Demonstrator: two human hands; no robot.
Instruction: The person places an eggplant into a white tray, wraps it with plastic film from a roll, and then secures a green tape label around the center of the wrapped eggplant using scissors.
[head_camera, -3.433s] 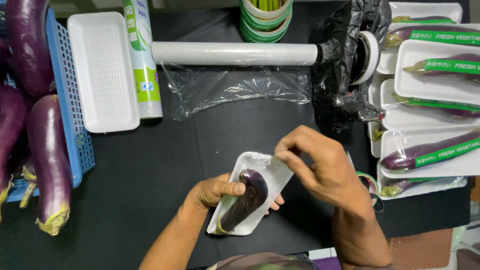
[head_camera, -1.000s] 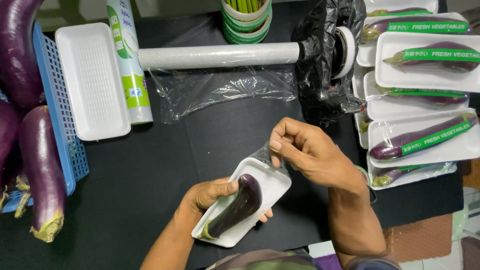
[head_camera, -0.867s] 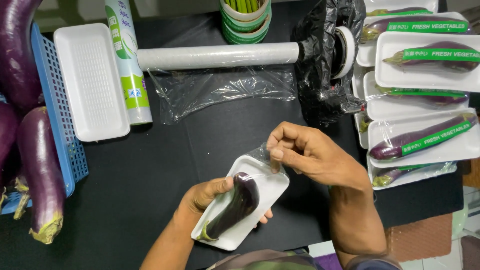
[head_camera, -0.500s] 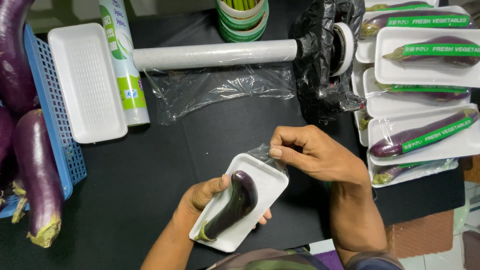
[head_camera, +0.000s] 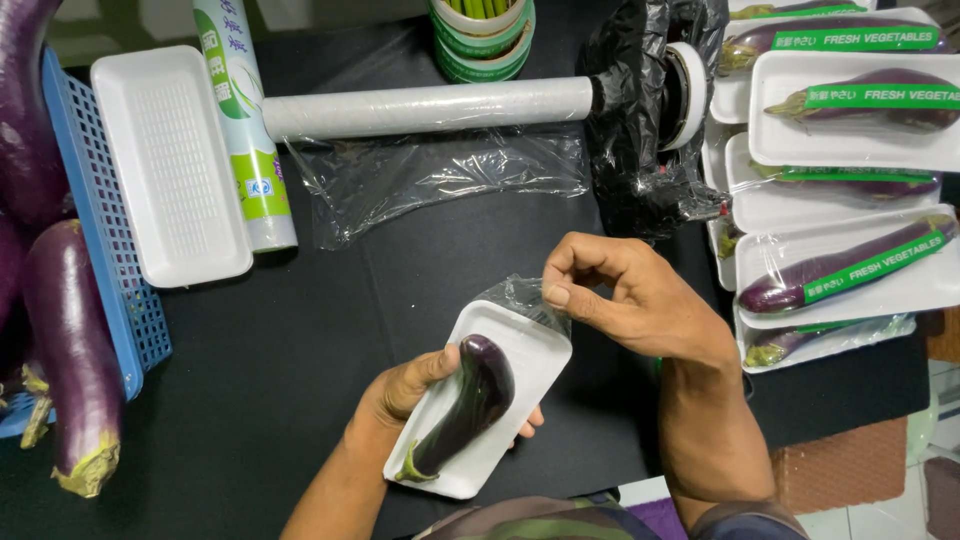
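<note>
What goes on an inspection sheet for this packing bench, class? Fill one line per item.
Surface: black table.
Job's things: eggplant on white tray, film at its top corner.
Clutter: film roll, empty tray, blue basket of eggplants, stack of packed trays, tape rolls.
Grippers: left hand holds the tray; right hand fingers pinch the film.
Cables: nothing seen.
Surroundings: tiled floor, mat.
</note>
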